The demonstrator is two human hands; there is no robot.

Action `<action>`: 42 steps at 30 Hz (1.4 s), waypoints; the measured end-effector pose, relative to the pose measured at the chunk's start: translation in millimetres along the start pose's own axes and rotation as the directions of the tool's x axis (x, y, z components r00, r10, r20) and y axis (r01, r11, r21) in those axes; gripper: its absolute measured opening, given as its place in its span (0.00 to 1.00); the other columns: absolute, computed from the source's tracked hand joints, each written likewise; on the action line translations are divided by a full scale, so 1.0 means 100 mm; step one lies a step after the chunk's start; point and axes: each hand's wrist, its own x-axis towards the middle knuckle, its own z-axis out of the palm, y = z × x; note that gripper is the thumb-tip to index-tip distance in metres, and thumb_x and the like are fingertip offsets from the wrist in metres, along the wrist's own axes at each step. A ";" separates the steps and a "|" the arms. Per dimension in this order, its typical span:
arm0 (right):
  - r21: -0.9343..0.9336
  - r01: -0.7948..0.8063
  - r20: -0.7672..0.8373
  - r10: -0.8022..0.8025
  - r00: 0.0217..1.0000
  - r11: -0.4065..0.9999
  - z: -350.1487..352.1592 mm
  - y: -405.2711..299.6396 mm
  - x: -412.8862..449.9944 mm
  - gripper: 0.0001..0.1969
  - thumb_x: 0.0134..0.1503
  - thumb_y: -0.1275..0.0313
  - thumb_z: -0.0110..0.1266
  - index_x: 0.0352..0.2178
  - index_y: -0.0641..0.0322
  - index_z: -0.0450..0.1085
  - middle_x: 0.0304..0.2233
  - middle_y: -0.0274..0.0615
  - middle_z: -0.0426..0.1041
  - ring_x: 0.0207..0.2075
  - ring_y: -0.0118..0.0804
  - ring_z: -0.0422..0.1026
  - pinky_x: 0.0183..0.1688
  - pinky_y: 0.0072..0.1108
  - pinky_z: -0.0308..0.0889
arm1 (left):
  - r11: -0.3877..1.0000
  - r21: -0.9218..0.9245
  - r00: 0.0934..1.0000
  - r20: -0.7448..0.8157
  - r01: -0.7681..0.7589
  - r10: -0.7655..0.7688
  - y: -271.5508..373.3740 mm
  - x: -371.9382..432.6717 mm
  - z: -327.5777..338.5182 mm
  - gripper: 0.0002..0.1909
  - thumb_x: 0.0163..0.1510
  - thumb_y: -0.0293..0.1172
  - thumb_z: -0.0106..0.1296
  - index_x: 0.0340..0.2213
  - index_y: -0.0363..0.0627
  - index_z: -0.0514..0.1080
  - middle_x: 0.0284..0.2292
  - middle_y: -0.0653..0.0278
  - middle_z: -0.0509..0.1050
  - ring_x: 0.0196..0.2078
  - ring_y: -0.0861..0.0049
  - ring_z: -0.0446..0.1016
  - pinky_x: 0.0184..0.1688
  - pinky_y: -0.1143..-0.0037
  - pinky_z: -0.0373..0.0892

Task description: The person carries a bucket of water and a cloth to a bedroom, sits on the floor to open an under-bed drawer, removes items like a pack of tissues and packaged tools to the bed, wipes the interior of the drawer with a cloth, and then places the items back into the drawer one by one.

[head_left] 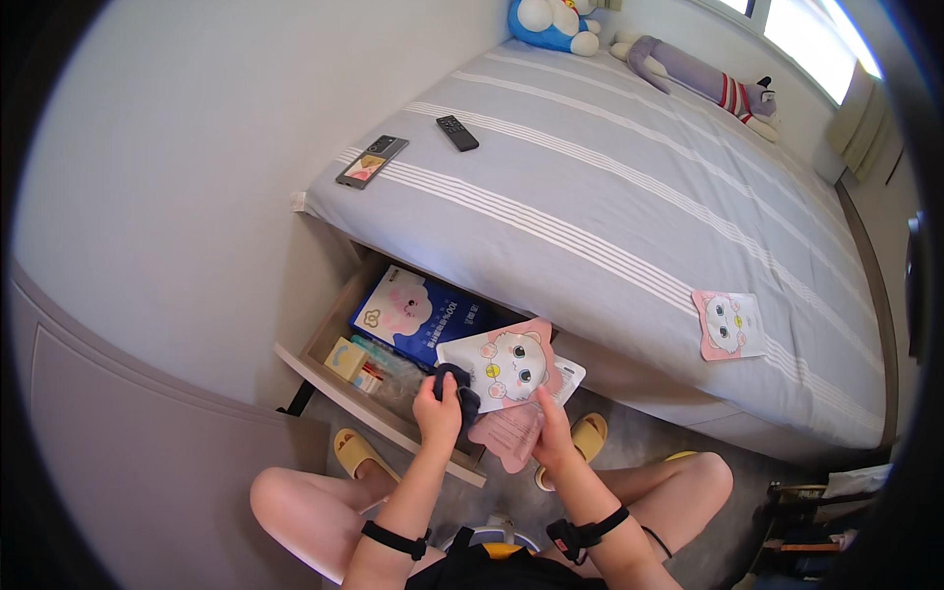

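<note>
My left hand (436, 410) grips a dark folded cloth (459, 391) over the front of a pulled-out drawer. In my right hand (552, 431) are several flat pouches, fanned out. The top pouch (509, 365) is white and pink with a cartoon cat on it; a pink one (507, 435) hangs below, its printed back towards me. The cloth touches or overlaps the left edge of the pouches. Behind my hands, the open drawer (383, 420) holds a blue box (424, 313) with a cloud drawing, a small yellow box (346, 359) and crumpled clear plastic (404, 380).
On the striped bedspread (590, 177) lie another cat pouch (730, 324), a smartphone (372, 161) and a black remote control (457, 133). Plush toys (700, 81) rest at the far end. A dark rack (804, 531) stands at the lower right. Yellow slippers (358, 450) are on my feet.
</note>
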 end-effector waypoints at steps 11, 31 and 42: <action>-0.210 0.135 -0.071 -0.152 0.986 0.968 -0.01 0.03 -0.04 0.21 0.53 0.66 0.47 0.47 0.64 0.58 0.43 0.43 0.66 0.42 0.37 0.68 0.45 0.27 0.64 | 0.954 -0.264 0.969 0.160 -0.144 0.191 0.28 -0.28 -0.05 0.15 0.55 0.34 0.42 0.40 0.37 0.67 0.35 0.57 0.72 0.36 0.77 0.70 0.37 0.79 0.65; -0.476 -0.055 0.191 0.164 0.968 0.878 0.02 -0.15 -0.39 0.18 0.50 0.72 0.50 0.43 0.69 0.63 0.39 0.39 0.69 0.41 0.32 0.67 0.45 0.21 0.60 | 0.987 0.044 0.955 0.260 -0.156 0.140 -0.03 0.08 0.00 0.15 0.54 0.33 0.41 0.27 0.32 0.70 0.25 0.53 0.72 0.28 0.58 0.70 0.33 0.71 0.64; -0.353 -0.026 -0.062 0.004 0.998 0.935 0.01 -0.02 -0.06 0.18 0.51 0.70 0.48 0.43 0.68 0.62 0.38 0.43 0.69 0.38 0.35 0.69 0.42 0.25 0.64 | 0.912 -0.374 0.949 0.184 -0.171 0.254 0.31 -0.04 -0.24 0.14 0.56 0.31 0.36 0.33 0.35 0.70 0.33 0.58 0.72 0.35 0.75 0.70 0.38 0.79 0.63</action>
